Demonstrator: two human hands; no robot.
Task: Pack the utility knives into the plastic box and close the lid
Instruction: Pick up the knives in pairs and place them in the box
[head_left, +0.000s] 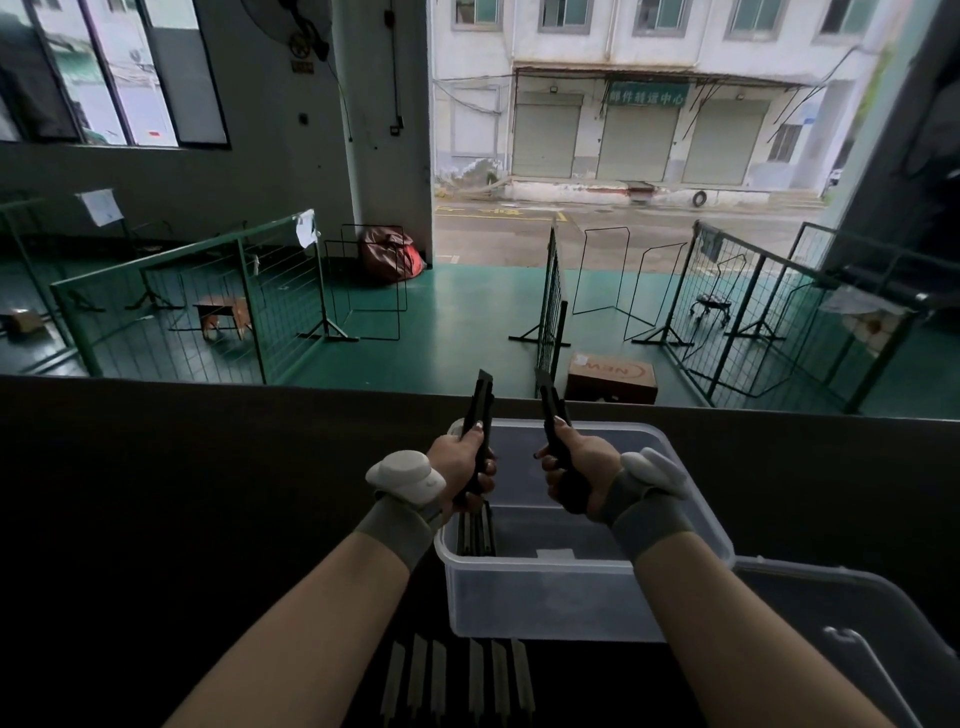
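A clear plastic box (545, 597) stands open on the dark table in front of me. Above it my left hand (464, 460) grips a black utility knife (479, 402), pointing up and away. My right hand (582, 470) grips a second black utility knife (551, 410) the same way. Both hands hover over the box's far half. A few knives (475, 532) lie inside the box at its left end. Several more knives (457, 680) lie in a row on the table just in front of the box.
The box's clear lid (852, 629) lies flat on the table to the right of the box. The dark table (208, 493) stretches left and right. Beyond its far edge are a green floor, wire fences and a cardboard box (610, 378).
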